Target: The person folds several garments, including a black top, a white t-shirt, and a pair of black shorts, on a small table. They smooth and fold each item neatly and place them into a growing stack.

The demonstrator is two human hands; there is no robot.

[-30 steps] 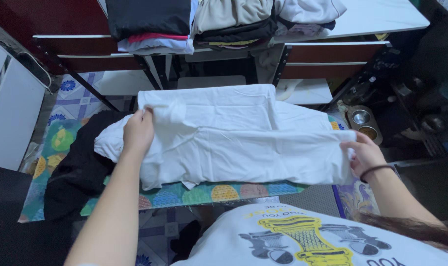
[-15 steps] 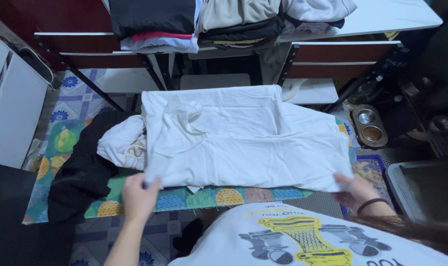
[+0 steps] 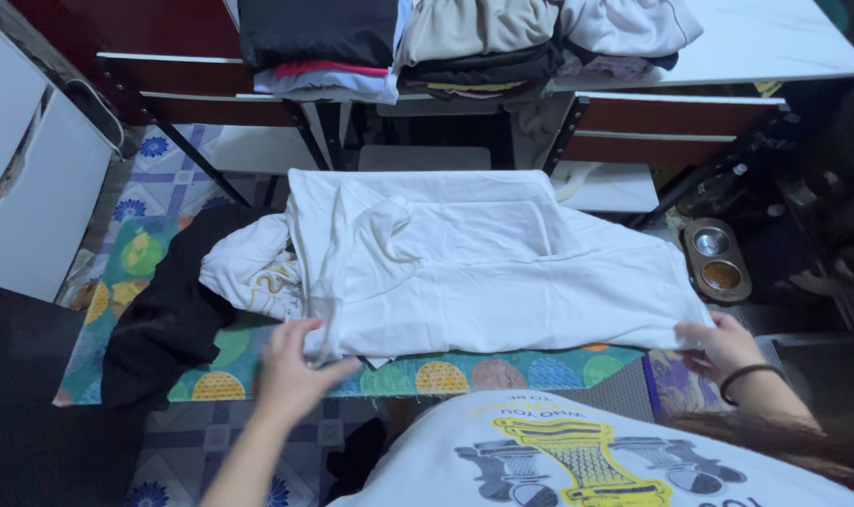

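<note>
A white shirt (image 3: pixel 483 272) was spread flat across a bench covered with a bright cloth (image 3: pixel 464 376) of coloured dots. It lay wide and smooth, likely so that its edges could be reached from the near side. One sleeve was folded in over the upper left part.

The left hand (image 3: pixel 291 371) was laid at the shirt's near left corner. Its fingers were open and flat, touching the edge, and nothing was held in them. The right hand (image 3: pixel 727 347) was placed at the shirt's near right corner. Its fingers were curled at the hem, but it could not be told if the cloth was really pinched. A dark band (image 3: pixel 751 376) was worn on that wrist.

Just beside the shirt on the left, another pale garment (image 3: pixel 248 272) was bunched up, partly tucked under it. Next to that, a black garment (image 3: pixel 164 319) was heaped and hung over the bench's left end. These two took up the room on that side.

Behind the bench, stacks of folded clothes (image 3: pixel 464 42) were kept on a white table (image 3: pixel 774 47). Two small metal bowls (image 3: pixel 716 258) were seen on the floor at the right, well apart from the shirt.
</note>
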